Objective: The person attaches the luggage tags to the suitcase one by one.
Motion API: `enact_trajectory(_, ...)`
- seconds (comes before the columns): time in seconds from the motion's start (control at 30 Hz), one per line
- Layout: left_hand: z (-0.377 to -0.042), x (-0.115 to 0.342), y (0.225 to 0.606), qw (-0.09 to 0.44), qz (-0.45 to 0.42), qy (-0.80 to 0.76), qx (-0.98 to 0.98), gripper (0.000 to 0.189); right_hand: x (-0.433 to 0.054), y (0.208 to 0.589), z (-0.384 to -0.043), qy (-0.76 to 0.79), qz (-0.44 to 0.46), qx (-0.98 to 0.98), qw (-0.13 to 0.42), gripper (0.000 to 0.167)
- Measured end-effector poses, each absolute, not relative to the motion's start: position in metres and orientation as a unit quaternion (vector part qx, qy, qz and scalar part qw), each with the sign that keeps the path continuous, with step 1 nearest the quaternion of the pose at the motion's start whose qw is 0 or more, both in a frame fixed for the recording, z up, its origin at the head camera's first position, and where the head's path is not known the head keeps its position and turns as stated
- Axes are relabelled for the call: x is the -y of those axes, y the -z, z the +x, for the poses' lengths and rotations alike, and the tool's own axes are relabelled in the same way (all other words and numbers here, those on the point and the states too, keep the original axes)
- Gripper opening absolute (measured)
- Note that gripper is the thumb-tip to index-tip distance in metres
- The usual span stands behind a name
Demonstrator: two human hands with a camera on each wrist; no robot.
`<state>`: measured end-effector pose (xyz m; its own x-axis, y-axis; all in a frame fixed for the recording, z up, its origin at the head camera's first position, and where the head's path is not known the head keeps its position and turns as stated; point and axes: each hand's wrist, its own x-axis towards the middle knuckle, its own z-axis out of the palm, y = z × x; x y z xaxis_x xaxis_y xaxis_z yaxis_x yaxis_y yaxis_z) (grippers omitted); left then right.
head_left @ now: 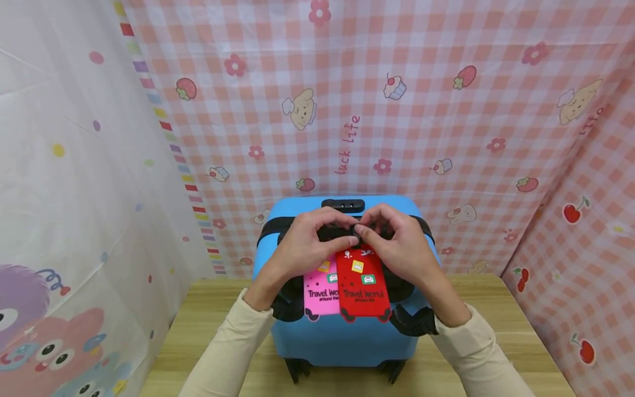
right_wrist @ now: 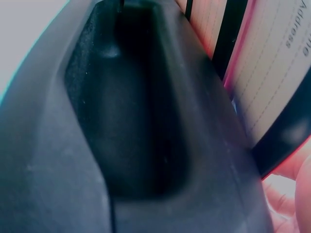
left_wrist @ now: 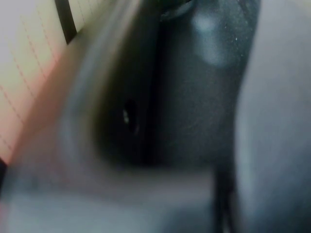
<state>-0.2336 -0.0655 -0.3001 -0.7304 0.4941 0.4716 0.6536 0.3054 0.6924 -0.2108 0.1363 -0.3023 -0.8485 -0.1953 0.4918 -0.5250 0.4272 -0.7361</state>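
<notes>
A small blue suitcase [head_left: 347,344] stands with its black handle area toward me. Two luggage tags hang over its front: a pink tag [head_left: 319,295] and, overlapping it, a red tag [head_left: 364,292]. At the top of the red tag, my left hand [head_left: 307,240] and right hand [head_left: 404,248] meet, thumbs and fingertips pinching a small black strap [head_left: 356,234]. The fingers partly hide that strap. In the right wrist view, a lined tag back [right_wrist: 282,68] printed "Address" shows beside a dark recess [right_wrist: 126,121]; the left wrist view is blurred.
A black band [head_left: 275,225] crosses the suitcase, and a black lock [head_left: 343,205] sits on its upper edge. The suitcase rests on a wooden table [head_left: 208,325]. Patterned cloth [head_left: 317,138] hangs close behind, with more cloth at both sides.
</notes>
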Motion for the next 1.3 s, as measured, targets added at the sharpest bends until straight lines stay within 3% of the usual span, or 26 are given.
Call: enact_trajectory(1.3,-0.2316,0.0649,0.2995,0.085,-0.339,0.487,0.8,0.024,-0.1382,0.3039,-0.2102,-0.468,0.231,0.835,0.173,0.006)
